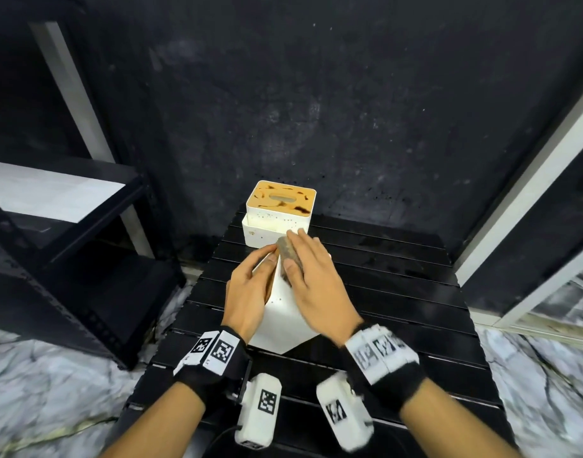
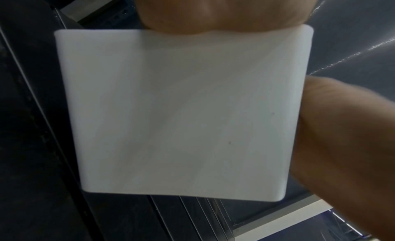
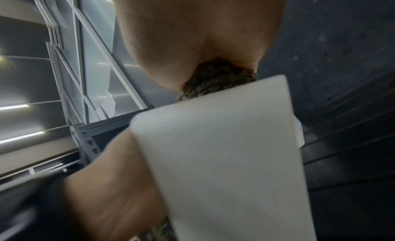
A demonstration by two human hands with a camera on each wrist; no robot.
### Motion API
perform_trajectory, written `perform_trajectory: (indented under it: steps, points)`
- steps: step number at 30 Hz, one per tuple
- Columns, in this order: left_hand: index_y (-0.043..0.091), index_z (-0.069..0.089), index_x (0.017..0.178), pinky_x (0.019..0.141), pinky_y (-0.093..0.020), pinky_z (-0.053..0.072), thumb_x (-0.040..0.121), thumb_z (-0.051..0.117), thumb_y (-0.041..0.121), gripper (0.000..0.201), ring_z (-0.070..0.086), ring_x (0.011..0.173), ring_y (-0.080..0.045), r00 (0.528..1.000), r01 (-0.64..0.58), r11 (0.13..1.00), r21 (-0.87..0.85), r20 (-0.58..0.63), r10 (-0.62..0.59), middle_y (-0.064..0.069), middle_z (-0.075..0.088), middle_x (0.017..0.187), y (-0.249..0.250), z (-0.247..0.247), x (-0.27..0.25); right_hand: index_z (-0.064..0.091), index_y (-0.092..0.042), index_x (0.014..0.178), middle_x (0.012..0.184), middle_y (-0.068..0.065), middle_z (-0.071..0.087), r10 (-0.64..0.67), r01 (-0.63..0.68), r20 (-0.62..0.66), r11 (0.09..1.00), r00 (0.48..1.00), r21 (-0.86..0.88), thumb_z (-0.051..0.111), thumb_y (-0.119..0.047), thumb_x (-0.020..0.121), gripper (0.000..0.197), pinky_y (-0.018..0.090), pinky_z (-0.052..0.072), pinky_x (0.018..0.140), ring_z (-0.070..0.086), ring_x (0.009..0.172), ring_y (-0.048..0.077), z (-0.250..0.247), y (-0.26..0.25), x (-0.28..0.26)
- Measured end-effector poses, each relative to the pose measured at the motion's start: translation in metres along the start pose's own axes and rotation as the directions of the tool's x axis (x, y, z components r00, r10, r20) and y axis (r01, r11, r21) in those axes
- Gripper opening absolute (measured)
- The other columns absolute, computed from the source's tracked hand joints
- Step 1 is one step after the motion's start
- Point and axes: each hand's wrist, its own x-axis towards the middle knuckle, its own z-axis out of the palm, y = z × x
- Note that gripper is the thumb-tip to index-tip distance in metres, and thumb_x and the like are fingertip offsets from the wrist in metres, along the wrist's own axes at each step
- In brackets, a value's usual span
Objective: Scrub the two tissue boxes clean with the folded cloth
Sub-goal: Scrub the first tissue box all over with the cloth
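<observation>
A white tissue box (image 1: 281,314) stands tipped on one corner on the black slatted table (image 1: 382,292). My left hand (image 1: 252,285) grips its left side; in the left wrist view the box (image 2: 175,109) fills the frame, with fingers (image 2: 213,11) over its top edge and my thumb on the right. My right hand (image 1: 311,279) holds the folded brownish cloth (image 1: 287,252) against the box's upper right face. In the right wrist view the cloth (image 3: 215,77) is tucked under the palm against the box (image 3: 224,160). Behind stands the second tissue box (image 1: 277,223), its orange lid (image 1: 281,196) smeared with dark stains.
A black metal shelf unit (image 1: 69,219) stands left of the table. A dark wall (image 1: 316,94) rises right behind the far box. A white-framed glass panel (image 1: 547,226) runs along the right. Marble-patterned floor (image 1: 52,375) shows on both sides.
</observation>
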Motion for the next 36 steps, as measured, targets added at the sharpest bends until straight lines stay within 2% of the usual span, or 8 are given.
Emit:
perform_trajectory:
  steps: [5,12,15,18,23,28,33,36]
  points:
    - [0.029,0.075,0.112,0.102,-0.047,0.053,0.101,0.056,0.02,0.023,0.069,0.112,-0.015,0.999,0.037,0.997,-0.062,0.017,-0.036,0.004,0.075,0.114,-0.001,0.001,-0.002,0.008,-0.041,0.144,0.153,-0.026,-0.004,-0.06,0.06,-0.001,0.998,0.998,0.024,0.029,-0.039,0.101,0.048,0.01,-0.007,0.112,-0.015,0.14,-0.008,0.004,-0.035,-0.076]
    - [0.039,0.074,0.107,0.098,-0.041,0.054,0.102,0.053,0.022,0.027,0.069,0.103,-0.009,1.0,-0.009,1.0,0.015,0.008,0.009,0.004,0.077,0.105,0.0,0.002,-0.003,0.025,-0.023,0.148,0.157,-0.007,0.017,0.042,-0.041,-0.044,0.999,0.998,0.032,0.031,-0.033,0.102,0.047,0.024,0.003,0.119,0.003,0.144,0.004,0.004,-0.018,-0.017]
    - [0.043,0.075,0.103,0.089,-0.039,0.051,0.101,0.056,0.024,0.027,0.06,0.09,-0.017,1.0,-0.007,1.0,0.018,-0.004,0.007,-0.004,0.072,0.092,-0.001,0.005,-0.001,0.026,-0.018,0.147,0.155,-0.001,0.023,0.085,-0.083,-0.076,0.996,0.994,0.027,0.032,-0.032,0.102,0.048,0.016,0.001,0.116,0.01,0.144,0.01,0.0,-0.012,0.003]
    - [0.039,0.075,0.106,0.091,-0.034,0.052,0.102,0.054,0.02,0.028,0.066,0.096,-0.011,1.0,-0.017,1.0,0.012,0.002,0.017,0.007,0.074,0.097,0.0,0.006,-0.004,0.019,-0.024,0.149,0.157,-0.007,0.014,0.085,-0.079,-0.053,0.992,0.995,0.096,0.032,-0.031,0.102,0.049,0.029,0.006,0.12,0.002,0.144,0.004,0.002,-0.024,-0.024]
    - [0.036,0.076,0.105,0.1,-0.046,0.054,0.1,0.058,0.024,0.022,0.07,0.11,-0.013,0.999,0.033,0.999,-0.032,0.032,-0.032,0.007,0.075,0.111,0.001,0.005,-0.004,0.006,-0.041,0.146,0.156,-0.022,-0.003,0.036,-0.034,-0.029,0.996,0.999,0.083,0.033,-0.037,0.101,0.053,0.02,-0.002,0.116,-0.013,0.142,-0.004,0.01,-0.041,-0.075]
    - [0.038,0.074,0.11,0.097,-0.036,0.051,0.103,0.053,0.022,0.027,0.069,0.101,-0.012,1.0,0.009,0.999,0.04,0.028,-0.01,0.009,0.075,0.104,-0.001,0.004,-0.002,0.021,-0.027,0.149,0.158,-0.01,0.01,0.09,-0.09,0.006,0.991,0.996,0.102,0.032,-0.037,0.101,0.05,0.028,0.003,0.119,-0.001,0.146,0.007,-0.001,-0.023,-0.021]
    - [0.036,0.073,0.111,0.097,-0.047,0.055,0.1,0.059,0.032,0.018,0.07,0.104,-0.026,0.998,0.062,0.997,0.047,0.011,-0.063,0.006,0.076,0.103,0.006,0.001,-0.001,0.026,-0.02,0.148,0.157,0.0,0.021,0.133,-0.142,0.129,0.987,0.983,0.07,0.036,-0.038,0.1,0.052,0.038,0.014,0.119,0.015,0.145,0.017,-0.024,0.001,0.037]
    - [0.043,0.072,0.105,0.097,-0.045,0.055,0.097,0.061,0.039,0.014,0.07,0.105,-0.02,0.992,0.118,0.99,0.079,0.045,-0.122,0.009,0.075,0.104,0.011,-0.004,0.002,0.029,-0.022,0.147,0.151,-0.002,0.031,0.17,-0.19,0.154,0.973,0.973,0.129,0.038,-0.039,0.1,0.05,0.028,0.026,0.11,0.032,0.136,0.016,-0.033,0.01,0.044]
